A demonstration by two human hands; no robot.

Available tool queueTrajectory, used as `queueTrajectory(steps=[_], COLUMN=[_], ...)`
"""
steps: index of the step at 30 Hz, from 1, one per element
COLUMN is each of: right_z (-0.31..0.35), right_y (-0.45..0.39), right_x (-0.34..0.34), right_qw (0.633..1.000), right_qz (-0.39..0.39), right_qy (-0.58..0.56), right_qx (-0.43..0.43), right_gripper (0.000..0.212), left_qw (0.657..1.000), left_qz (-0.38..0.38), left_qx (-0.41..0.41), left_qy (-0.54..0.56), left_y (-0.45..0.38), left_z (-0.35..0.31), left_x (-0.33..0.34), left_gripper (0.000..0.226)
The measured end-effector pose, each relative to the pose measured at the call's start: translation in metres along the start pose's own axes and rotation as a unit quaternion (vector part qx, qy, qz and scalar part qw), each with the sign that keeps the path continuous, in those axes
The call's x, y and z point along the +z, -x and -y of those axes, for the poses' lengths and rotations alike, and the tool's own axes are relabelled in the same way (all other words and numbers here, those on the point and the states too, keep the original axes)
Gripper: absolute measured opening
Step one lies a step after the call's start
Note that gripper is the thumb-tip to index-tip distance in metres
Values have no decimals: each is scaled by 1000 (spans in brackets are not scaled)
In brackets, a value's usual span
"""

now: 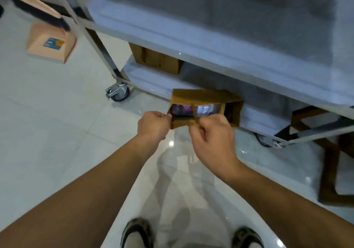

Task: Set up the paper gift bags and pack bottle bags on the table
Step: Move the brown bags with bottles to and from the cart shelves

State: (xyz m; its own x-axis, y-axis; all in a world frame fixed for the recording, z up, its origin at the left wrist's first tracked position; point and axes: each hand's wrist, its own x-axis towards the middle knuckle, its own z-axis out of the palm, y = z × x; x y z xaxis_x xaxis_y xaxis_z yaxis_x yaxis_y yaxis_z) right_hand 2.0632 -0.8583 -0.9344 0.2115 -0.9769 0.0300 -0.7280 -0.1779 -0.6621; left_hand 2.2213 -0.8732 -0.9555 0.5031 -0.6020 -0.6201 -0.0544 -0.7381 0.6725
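Holding brown paper gift bag (206,99) open over the floor, mouth toward camera.
Left hand (153,125) pinches left rim, right hand (212,134) pinches handle; table (210,42) lies beyond, above.

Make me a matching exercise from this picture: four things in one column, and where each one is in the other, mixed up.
Things:
1. brown bag
2. pink box
3. caster
4. carton

Places:
A. on the lower shelf
B. held in both hands
C. on the floor, far left
D. under the table leg

Pairs: 1-B, 2-C, 3-D, 4-A
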Motion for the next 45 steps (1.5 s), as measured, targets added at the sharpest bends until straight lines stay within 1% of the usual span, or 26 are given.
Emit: queueTrajectory(steps=[2,3,6,8,10,12,14,16,20,23,26,30,34,38,40,43,45], right_z=[40,62,125,178,234,297,361,424,542,616,684,757,799,819,822,818,814], right_y=[-23,-29,-27,-16,0,13,19,20,16,15,17,34,68,111,142,199,241], right_x=[-27,-41,-78,-102,-119,-139,-162,-186,-226,-246,-274,-308,-343,-367,-377,-391,-406], right_qw=[992,989,985,979,972,959,950,940,934,927,909,866,806,747,710,648,599], right_qz=[20,51,139,183,225,273,300,319,308,286,285,288,287,312,332,362,369], right_qy=[-76,-68,13,31,50,76,87,100,102,102,70,48,-9,-66,-87,-101,-95], right_qx=[98,121,101,78,45,14,-19,-64,-147,-221,-297,-406,-517,-584,-615,-663,-704], right_gripper=[35,33,37,36,33,31,31,33,35,33,31,32,37,37,37,28,28], left_qw=[999,998,994,985,972,963,962,970,983,979,972,954,919,872,848,804,778], left_qz=[19,30,47,55,84,111,109,83,-24,-94,-154,-255,-368,-464,-499,-548,-570], left_qx=[-1,-9,-45,-48,-68,-105,-133,-132,-77,-46,-36,-48,-84,-130,-165,-224,-260], left_qy=[-43,-55,-90,-158,-209,-222,-214,-185,-166,-173,-175,-153,-111,-87,-75,-55,-41], left_y=[35,53,104,137,176,214,248,275,316,346,387,455,535,618,659,722,765], left_z=[-17,-22,-41,-53,-64,-82,-99,-114,-159,-196,-225,-243,-243,-227,-212,-183,-163], left_x=[-22,-34,-83,-128,-177,-225,-274,-324,-420,-487,-541,-594,-613,-604,-592,-564,-544], left_gripper=[19,18,18,25,35,40,40,40,28,22,21,19,12,14,16,18,18])
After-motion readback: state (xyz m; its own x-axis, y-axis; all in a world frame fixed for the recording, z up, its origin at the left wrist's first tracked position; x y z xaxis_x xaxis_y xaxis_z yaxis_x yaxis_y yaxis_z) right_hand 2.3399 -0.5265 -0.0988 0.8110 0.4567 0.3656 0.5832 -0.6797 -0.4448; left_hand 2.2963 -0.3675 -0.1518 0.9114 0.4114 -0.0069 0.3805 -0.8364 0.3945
